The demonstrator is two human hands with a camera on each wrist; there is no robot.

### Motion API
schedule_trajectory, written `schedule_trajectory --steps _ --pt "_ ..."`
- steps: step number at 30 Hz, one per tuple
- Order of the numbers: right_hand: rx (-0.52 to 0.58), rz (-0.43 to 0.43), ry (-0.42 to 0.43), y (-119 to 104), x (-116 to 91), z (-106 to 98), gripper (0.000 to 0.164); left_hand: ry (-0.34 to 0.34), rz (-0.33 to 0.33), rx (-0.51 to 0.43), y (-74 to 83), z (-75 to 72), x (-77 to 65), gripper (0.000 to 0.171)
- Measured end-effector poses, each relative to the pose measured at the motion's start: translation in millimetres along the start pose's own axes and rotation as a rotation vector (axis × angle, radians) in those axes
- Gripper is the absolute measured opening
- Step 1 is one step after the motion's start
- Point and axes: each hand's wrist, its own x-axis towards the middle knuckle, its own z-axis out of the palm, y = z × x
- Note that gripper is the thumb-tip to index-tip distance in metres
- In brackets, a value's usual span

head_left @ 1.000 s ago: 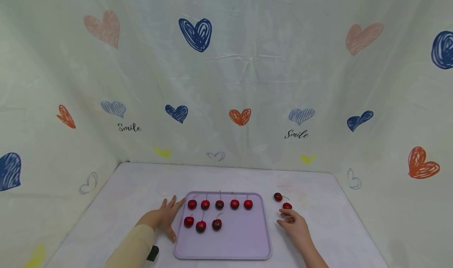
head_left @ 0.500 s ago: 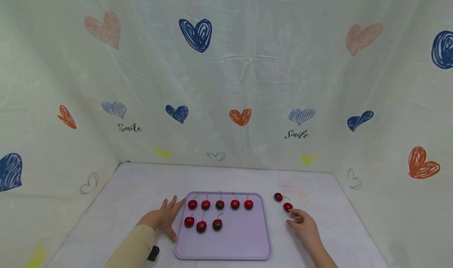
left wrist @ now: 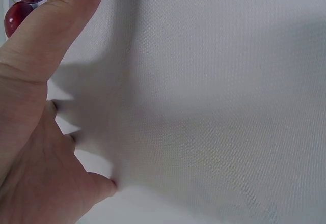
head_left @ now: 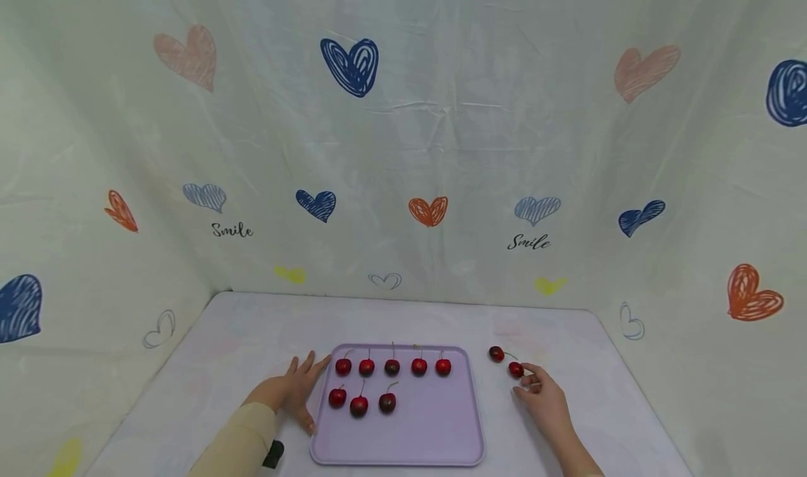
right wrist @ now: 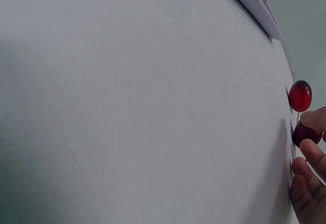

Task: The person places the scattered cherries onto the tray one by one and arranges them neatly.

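Observation:
My left hand (head_left: 296, 389) lies with its fingers spread along the left edge of a lilac tray (head_left: 435, 431), thumb low and index fingertip at the upper corner. In the left wrist view the same hand (left wrist: 46, 117) spreads over the white surface. Right of the tray, my right hand (head_left: 543, 400) has its fingertips on a dark red cherry (head_left: 515, 370). The right wrist view shows this cherry (right wrist: 305, 134) between two fingertips, with part of it hidden. Just behind it lies another stemmed cherry (head_left: 497, 354).
Several cherries stand on the tray with stems pointing up, a back row (head_left: 392, 367) of several and a second row (head_left: 359, 406) of three at left. A small black object (head_left: 274, 454) lies beside my left sleeve. A heart-printed curtain (head_left: 403, 148) backs the table.
My right hand has shifted to the right around the near cherry, which has moved slightly right and forward toward me. The left hand and the tray's cherries stay as they were.

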Motion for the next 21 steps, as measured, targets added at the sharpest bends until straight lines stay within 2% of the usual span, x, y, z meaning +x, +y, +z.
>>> schedule_trajectory --steps 10,21 --pt "-0.042 -0.026 0.001 4.9 9.1 1.5 0.054 0.004 -0.007 -0.005 3.1 -2.1 -0.9 0.121" --pt "-0.062 -0.025 0.054 4.0 9.2 5.2 0.038 -0.006 -0.032 -0.005 0.8 0.0 1.8 0.123"
